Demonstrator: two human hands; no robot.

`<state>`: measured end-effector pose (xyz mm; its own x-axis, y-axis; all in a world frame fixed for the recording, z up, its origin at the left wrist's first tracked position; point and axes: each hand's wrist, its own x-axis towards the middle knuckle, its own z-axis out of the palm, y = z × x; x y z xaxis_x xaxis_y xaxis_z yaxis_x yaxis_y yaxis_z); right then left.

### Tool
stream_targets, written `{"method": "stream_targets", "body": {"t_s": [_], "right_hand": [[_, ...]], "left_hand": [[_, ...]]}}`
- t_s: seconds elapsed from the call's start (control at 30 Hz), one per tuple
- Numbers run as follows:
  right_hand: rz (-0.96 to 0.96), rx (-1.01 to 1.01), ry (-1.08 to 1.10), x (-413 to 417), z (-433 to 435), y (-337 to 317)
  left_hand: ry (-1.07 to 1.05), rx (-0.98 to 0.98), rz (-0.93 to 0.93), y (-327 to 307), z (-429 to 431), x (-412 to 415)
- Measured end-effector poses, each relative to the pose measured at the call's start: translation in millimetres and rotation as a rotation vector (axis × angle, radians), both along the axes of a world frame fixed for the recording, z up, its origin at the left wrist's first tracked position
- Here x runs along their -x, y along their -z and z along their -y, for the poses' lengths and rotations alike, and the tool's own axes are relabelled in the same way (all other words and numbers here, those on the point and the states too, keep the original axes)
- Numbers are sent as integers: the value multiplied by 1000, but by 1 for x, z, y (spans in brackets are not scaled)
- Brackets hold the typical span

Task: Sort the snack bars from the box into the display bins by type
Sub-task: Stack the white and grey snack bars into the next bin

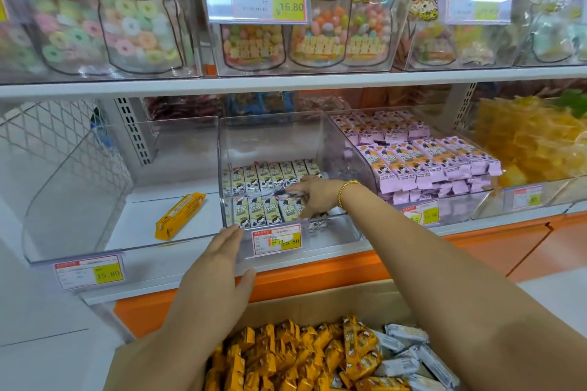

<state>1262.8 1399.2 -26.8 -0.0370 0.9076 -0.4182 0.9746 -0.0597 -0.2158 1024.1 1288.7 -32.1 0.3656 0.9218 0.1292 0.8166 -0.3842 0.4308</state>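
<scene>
On the lower shelf, the middle clear bin (pixel 320 140) holds two rows of cream snack bars (pixel 263 179). The right hand (pixel 313 197) reaches inside it, fingers spread and resting on those bars. The left hand (pixel 219 260) is flat with straight fingers, its tips touching the bin's front lip. The left bin (pixel 79 187) contains one yellow bar (pixel 180 216). The right bin holds stacked purple bars (pixel 428 162). Below, the cardboard box (pixel 333 298) carries yellow bars (pixel 286 355) and white bars (pixel 409 355).
</scene>
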Motion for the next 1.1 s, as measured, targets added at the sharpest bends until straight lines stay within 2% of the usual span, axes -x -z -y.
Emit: {"method": "stream_targets", "body": {"t_s": [0.1, 0.27, 0.37, 0.47, 0.5, 0.6, 0.67, 0.8, 0.9, 0.97, 1.1], "right_hand": [[-20, -43, 184, -5, 2, 3], [-125, -106, 331, -6, 2, 1], [-106, -321, 292, -2, 27, -18], [-312, -624, 257, -1, 84, -30], [-355, -647, 224, -3, 106, -27], [-405, -479, 152, -21, 168, 4], [-349, -301, 168, -40, 202, 42], [-296, 131, 364, -86, 262, 144], [-392, 455, 611, -108, 308, 208], [-456, 539, 799, -116, 337, 244], [-404, 561, 843, -132, 375, 298]], "left_hand": [[-6, 2, -12, 0, 0, 0], [10, 17, -10, -1, -1, 1], [10, -23, 37, 0, 5, 0], [69, -86, 134, 5, 24, -10], [108, -96, 137, 9, 33, -15], [182, -17, 27, 32, 64, -29], [219, 33, -84, 54, 86, -39], [307, 297, -191, 129, 124, -50], [255, 501, -217, 183, 153, -53], [164, 592, -187, 204, 174, -59], [136, 578, -213, 230, 208, -77]]}}
